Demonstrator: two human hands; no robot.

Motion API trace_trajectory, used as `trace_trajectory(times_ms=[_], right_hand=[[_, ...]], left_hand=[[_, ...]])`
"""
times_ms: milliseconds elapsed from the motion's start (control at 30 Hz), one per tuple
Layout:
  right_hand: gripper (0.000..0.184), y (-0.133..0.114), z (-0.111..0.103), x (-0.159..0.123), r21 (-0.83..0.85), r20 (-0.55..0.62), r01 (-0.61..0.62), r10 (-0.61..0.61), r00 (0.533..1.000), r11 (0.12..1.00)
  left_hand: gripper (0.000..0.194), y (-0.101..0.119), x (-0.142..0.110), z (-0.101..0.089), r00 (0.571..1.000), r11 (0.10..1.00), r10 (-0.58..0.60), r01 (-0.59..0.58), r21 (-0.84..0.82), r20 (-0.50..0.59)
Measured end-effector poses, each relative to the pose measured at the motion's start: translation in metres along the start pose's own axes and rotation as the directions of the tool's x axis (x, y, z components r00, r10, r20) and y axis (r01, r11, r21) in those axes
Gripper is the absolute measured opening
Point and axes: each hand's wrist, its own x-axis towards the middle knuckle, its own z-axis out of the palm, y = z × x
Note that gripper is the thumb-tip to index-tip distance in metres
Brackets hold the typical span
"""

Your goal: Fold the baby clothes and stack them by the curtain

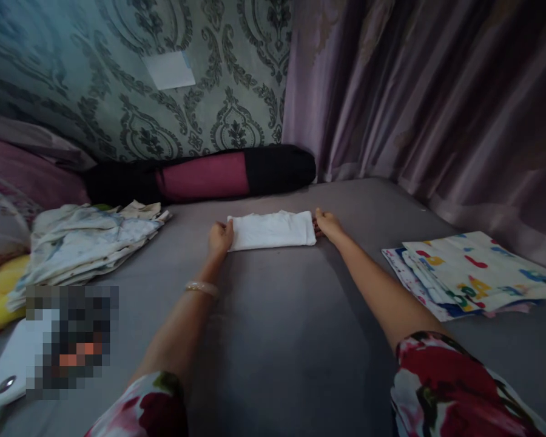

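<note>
A white cloth (270, 230), folded into a long narrow strip, lies on the grey sheet (277, 340) in front of the person, between the two hands and just short of the dark bolster (204, 176). The left hand (220, 238) grasps the strip's left end, thumb at the edge and fingers curled. The right hand (328, 225) touches the other end with its fingers bent; whether they pinch the fabric or only press against it cannot be told. The step in hand looks like folding, with the strip being straightened at both ends. From here, a further fold would seem to call for a sure hold on one end and a level lift, so the layers stay together. A stack of printed cloths (477, 267) lies to the right, a looser pile (88, 240) to the left.
</note>
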Motion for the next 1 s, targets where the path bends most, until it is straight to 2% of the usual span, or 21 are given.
trace_trajectory(times_ms=[100, 233, 333, 467, 600, 700, 833, 900, 1000], right_hand=[[0.042, 0.014, -0.018, -0.026, -0.043, 0.115, -0.032, 0.037, 0.993, 0.999], [0.029, 0.026, -0.033, -0.061, -0.111, 0.246, 0.211, -0.179, 0.953, 0.971], [0.023, 0.025, -0.031, -0.076, -0.147, 0.260, 0.248, -0.205, 0.944, 0.957], [0.022, 0.016, -0.020, -0.083, -0.233, 0.163, 0.221, -0.186, 0.969, 0.947], [0.023, 0.007, -0.012, -0.085, -0.267, 0.111, 0.200, -0.176, 0.978, 0.943], [0.024, 0.001, -0.013, -0.083, -0.340, 0.129, 0.243, -0.211, 0.969, 0.909], [0.023, -0.001, -0.025, -0.078, -0.483, 0.144, 0.330, -0.298, 0.944, 0.811], [0.023, 0.001, -0.031, -0.075, -0.517, 0.174, 0.335, -0.286, 0.942, 0.788], [0.023, 0.003, -0.037, -0.073, -0.512, 0.223, 0.307, -0.222, 0.949, 0.802]], left_hand=[[0.043, -0.011, -0.011, -0.017, 0.994, 1.000, 0.009, -0.006, -0.029, 0.112], [0.045, -0.022, -0.036, -0.044, 0.962, 0.996, 0.068, -0.050, -0.077, 0.266], [0.043, -0.026, -0.052, -0.054, 0.939, 0.991, 0.103, -0.070, -0.112, 0.329], [0.036, -0.027, -0.061, -0.050, 0.949, 0.988, 0.088, -0.045, -0.149, 0.302], [0.034, -0.023, -0.061, -0.040, 0.959, 0.982, 0.125, -0.084, -0.168, 0.252], [0.030, -0.018, -0.059, -0.037, 0.961, 0.984, 0.143, -0.113, -0.138, 0.235], [0.022, -0.016, -0.051, -0.041, 0.961, 0.994, 0.107, -0.097, -0.054, 0.256], [0.020, -0.016, -0.046, -0.044, 0.952, 0.995, 0.096, -0.094, -0.021, 0.292], [0.018, -0.016, -0.043, -0.047, 0.941, 0.994, 0.091, -0.106, 0.031, 0.325]])
